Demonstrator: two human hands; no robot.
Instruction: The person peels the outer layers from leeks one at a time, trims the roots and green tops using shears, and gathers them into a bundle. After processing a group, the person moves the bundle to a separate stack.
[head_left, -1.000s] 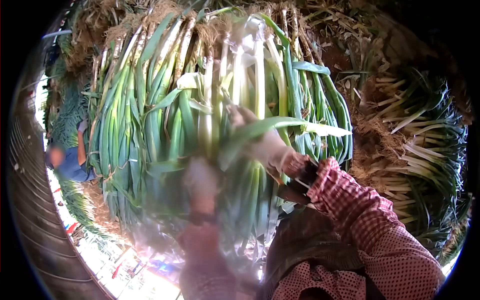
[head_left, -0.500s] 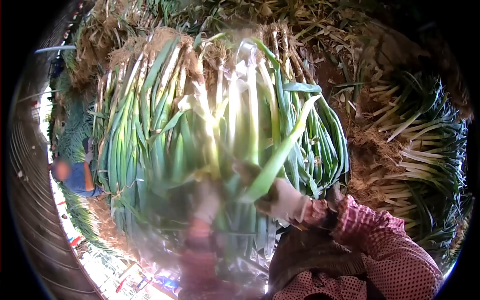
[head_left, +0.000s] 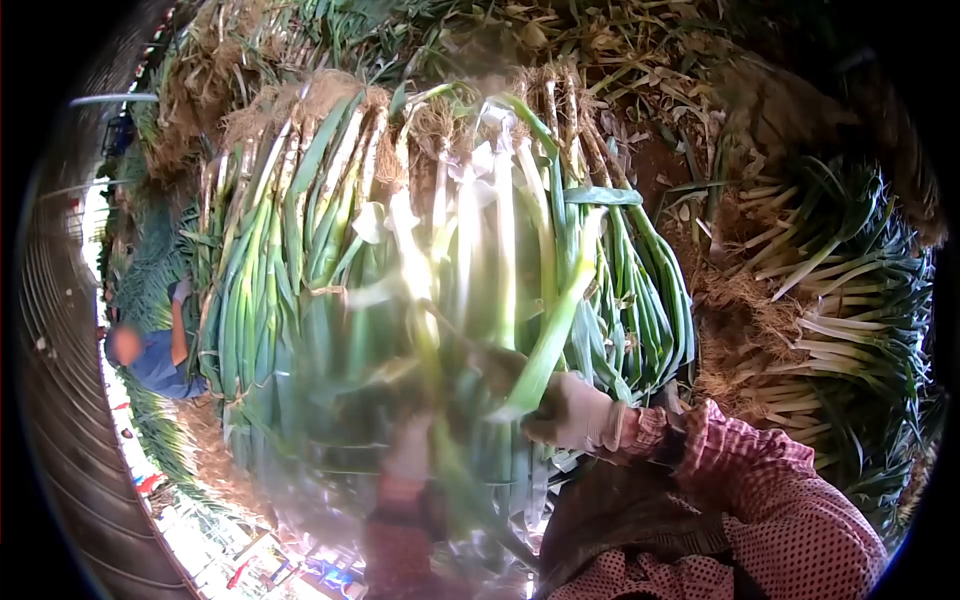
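My right hand (head_left: 572, 410), in a pale glove, is closed round a green leek leaf (head_left: 550, 345) that slants up and to the right. My left hand (head_left: 408, 445) is hazy and smeared at the lower middle, beside a leek (head_left: 412, 250) with a white stem; its fingers cannot be made out. Beneath and beyond both hands lies a wide row of leeks (head_left: 255, 270), roots away from me and green leaves towards me. Bright glare and blur cover the middle of the row.
On the right lies another pile of leeks (head_left: 850, 330), roots facing left. A co-worker in a blue top (head_left: 165, 362) is at the far left, among more leeks. Dry leaf scraps (head_left: 660, 95) litter the ground at the back. A ribbed curved wall (head_left: 60, 400) runs down the left edge.
My right hand has moved slightly down and right, and the leaf's tip has dropped. My left hand has shifted a little lower. The co-worker's arm is now raised more.
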